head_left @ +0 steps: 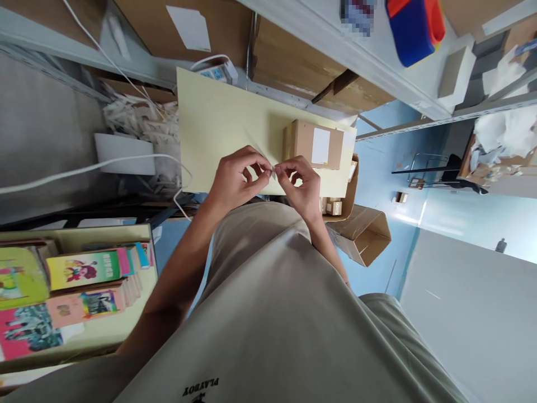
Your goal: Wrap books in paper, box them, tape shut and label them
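Note:
Close in front of my body, over the near edge of a pale yellow table [226,123], both hands meet fingertip to fingertip. My left hand [243,174] pinches thumb against forefinger, and my right hand [300,182] does the same from the other side. Between the fingertips shows a tiny pale piece [273,172], too small to name. A closed brown cardboard box [304,145] with a white label stands on the table, just beyond my right hand.
An open carton [367,235] stands on the blue floor to the right, beside another holding small boxes [334,207]. Booklets [84,271] lie on a surface at left. A white cable [104,163] runs in from the left. A shelf [319,33] with a blue-and-red bin [413,33] overhangs the back.

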